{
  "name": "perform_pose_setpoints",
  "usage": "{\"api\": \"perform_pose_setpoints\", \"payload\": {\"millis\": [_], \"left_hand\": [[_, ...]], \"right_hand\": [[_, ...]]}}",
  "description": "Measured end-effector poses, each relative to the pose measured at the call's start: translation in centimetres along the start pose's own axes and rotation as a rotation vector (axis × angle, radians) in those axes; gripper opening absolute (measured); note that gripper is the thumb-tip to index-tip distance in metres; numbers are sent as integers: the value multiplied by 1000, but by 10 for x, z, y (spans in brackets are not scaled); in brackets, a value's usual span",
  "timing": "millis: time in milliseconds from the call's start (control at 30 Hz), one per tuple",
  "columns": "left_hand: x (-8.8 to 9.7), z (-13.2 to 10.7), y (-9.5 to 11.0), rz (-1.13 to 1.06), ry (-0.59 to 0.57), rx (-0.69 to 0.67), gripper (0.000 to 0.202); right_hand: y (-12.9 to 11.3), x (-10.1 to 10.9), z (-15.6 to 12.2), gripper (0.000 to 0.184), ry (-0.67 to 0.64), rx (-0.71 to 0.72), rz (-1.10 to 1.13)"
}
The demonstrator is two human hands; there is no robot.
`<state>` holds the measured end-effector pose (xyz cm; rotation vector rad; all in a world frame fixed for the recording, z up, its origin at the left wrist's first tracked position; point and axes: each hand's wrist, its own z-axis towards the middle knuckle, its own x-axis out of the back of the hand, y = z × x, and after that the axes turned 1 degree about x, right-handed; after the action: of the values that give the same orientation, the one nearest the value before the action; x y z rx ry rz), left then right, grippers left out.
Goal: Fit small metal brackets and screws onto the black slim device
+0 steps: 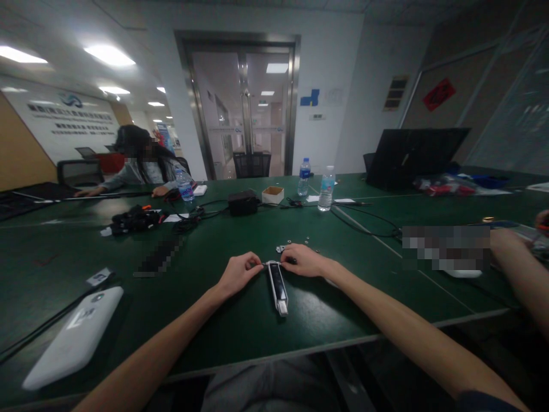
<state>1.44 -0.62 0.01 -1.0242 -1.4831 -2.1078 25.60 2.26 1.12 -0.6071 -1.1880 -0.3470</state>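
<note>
A slim black and white stick-shaped device (277,287) lies on the green table (240,337), its far end between my two hands. My left hand (238,273) is curled in a pinch at the device's far left end, holding something too small to name. My right hand (303,260) rests closed just right of that end, its fingers pressed on a small dark part (290,261). Tiny metal bits (281,249) lie just beyond my right hand.
A white oblong case (77,337) lies at the near left. Cables, a black box (243,202), a small cardboard box (273,195) and water bottles (326,189) sit mid-table. One person sits at the far left; another person's arm (521,274) reaches in at right. A laptop (412,154) stands far right.
</note>
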Motion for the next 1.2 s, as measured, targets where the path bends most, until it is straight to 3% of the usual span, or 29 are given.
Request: {"api": "perform_pose_setpoints", "payload": {"millis": [600, 1200], "left_hand": [[-3, 2, 1, -35, 49, 12, 23], [1, 1, 6, -14, -3, 37, 23]], "right_hand": [[2, -2, 0, 12, 24, 28, 4], [5, -5, -1, 13, 32, 34, 15]]}}
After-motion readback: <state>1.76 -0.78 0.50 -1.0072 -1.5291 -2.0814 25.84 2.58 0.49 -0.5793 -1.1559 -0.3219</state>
